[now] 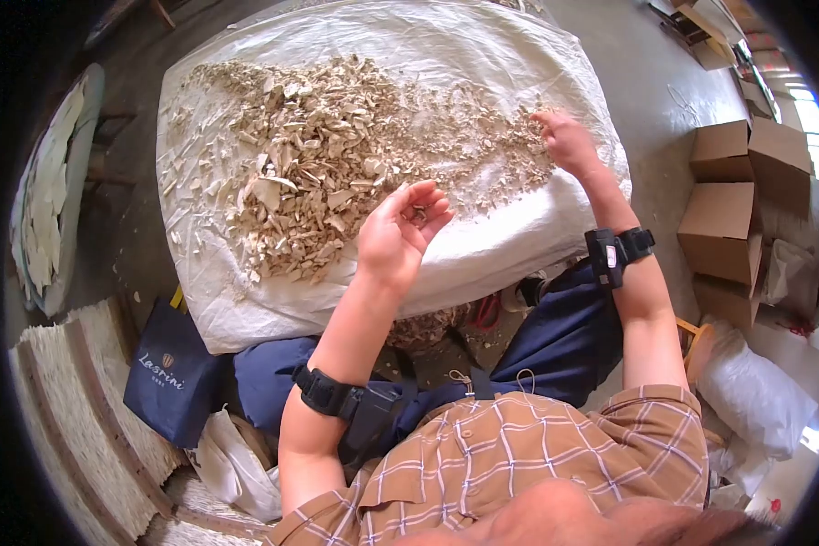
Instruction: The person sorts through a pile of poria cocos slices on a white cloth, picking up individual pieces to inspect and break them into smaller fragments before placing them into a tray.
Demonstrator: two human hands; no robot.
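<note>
A big pile of pale dried root slices and chips [318,155] lies spread on a white sheet [482,55] over a low surface. My left hand [399,232] is raised palm-up above the near edge of the pile, fingers curled around a few small pieces cupped in the palm. My right hand [566,141] reaches out to the right part of the spread, fingertips down in the fine crumbs [510,155]. Both forearms wear black strap-on devices, one on the left arm [337,396] and one on the right arm [617,250].
Cardboard boxes [733,200] stand stacked at the right, with white sacks [760,391] below them. A navy shopping bag [168,378] and woven mats [73,419] sit at the lower left. A tray of large pale slices [50,191] stands at the far left.
</note>
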